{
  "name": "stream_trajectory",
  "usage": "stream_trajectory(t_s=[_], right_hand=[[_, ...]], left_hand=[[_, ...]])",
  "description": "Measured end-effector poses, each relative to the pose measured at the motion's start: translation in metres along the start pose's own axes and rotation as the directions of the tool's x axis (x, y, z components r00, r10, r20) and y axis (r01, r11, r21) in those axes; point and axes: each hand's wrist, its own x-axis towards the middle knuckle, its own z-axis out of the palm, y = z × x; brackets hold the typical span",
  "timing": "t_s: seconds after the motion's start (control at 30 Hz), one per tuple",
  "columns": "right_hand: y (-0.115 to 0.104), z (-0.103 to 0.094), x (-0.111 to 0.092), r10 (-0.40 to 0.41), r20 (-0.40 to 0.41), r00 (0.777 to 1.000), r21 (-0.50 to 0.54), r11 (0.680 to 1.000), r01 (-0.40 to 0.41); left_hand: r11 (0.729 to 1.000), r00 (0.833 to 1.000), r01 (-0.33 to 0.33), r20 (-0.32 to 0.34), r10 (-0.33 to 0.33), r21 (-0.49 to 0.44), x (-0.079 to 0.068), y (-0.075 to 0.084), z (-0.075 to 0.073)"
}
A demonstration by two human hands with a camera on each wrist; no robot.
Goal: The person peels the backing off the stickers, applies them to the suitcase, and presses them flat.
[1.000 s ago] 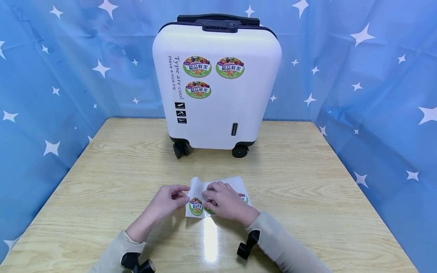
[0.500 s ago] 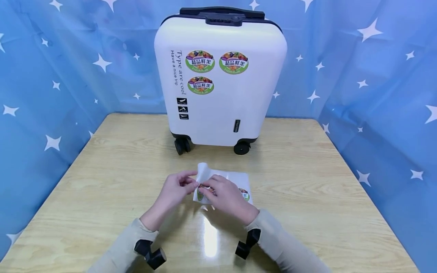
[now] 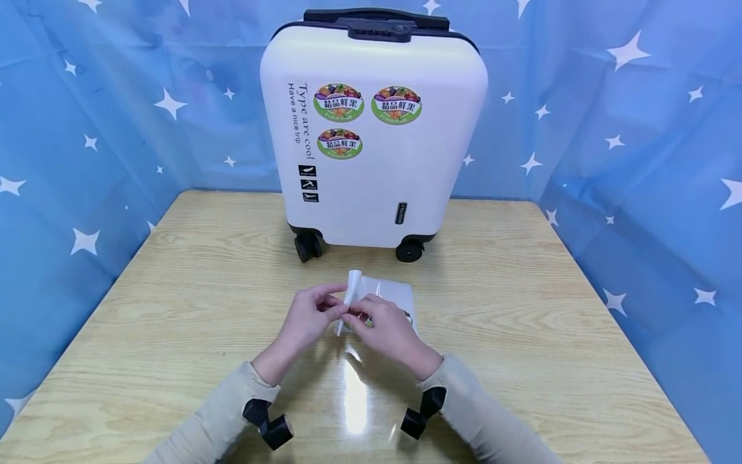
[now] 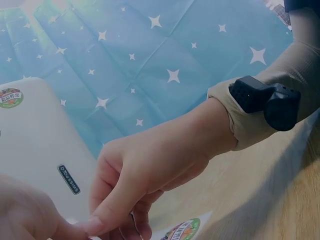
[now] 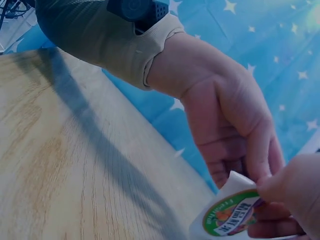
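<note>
Where the two hands meet near the middle of the table (image 3: 522, 309), the left hand (image 3: 307, 316) and right hand (image 3: 388, 328) come together over a white sticker sheet (image 3: 397, 295). This lies in front of the suitcase (image 3: 371, 200), its left edge curled upright between them. The left hand's fingers pinch that raised edge, thumb against forefinger; the right hand's thumb and forefinger are pressed together at the same spot, pinching too — whether on the backing or on a sticker's rim, I cannot tell. In the right wrist view, the thumbs all but touch, and an oval fruit sticker (image 5: 230, 215) shows on the bent part of the sheet. In the left wrist view, another printed oval (image 4: 184, 230) shows beside the right hand.

The suitcase stands upright on the table, white with a black handle (image 3: 377, 18) and black wheels (image 3: 409, 250). Three matching fruit labels (image 3: 339, 102) sit on its front — two side by side, one below the left one — next to vertical lettering (image 3: 301, 122). A dark SWISS POLO badge (image 4: 69, 179) is set low on its face. Blue curtains (image 3: 608, 135) with white stars surround the table. Black cameras (image 3: 426, 412) are strapped over beige sleeves (image 3: 203, 419).
</note>
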Motion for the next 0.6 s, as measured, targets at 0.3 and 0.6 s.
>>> stream_trajectory(t_s=[0.3, 0.6], right_hand=[[0.0001, -0.0019, -0.0014, -0.001, -0.007, 1.0, 0.021, 1.0, 0.001], [0.0005, -0.0028, -0.0023, 0.024, -0.024, 0.999, 0.01, 1.0, -0.024]], left_hand=[[0.999, 0.999, -0.035, -0.009, 0.035, -0.009, -0.001, 0.0046, 0.0031], [0.995, 0.996, -0.085, -0.017, 0.086, 0.047, 0.0017, 0.0016, 0.0079]])
